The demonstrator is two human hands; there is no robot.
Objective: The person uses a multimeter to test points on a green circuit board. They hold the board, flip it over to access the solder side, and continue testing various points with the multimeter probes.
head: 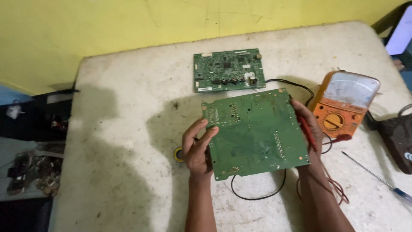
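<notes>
Only the head view to go on here. Both hands are holding up a big green circuit board (256,134) over the stained white table (128,141), solder side facing the camera. The left hand (197,148) is clamped on the board's left edge, thumb on the face and fingers wrapped behind. The right hand (310,129) grips the right edge and has a red probe (308,134) pinched against it as well, with the red lead trailing down past the wrist.

As for progress, I'd say it's early. The orange analog multimeter (345,105) sits just to the right with its black cable (257,195) looping under the board, but the probe tip isn't on any pad, so no measuring is going on yet. A second smaller board (226,70) lies flat further back, untouched, and a screwdriver (377,178) lies off to the right
</notes>
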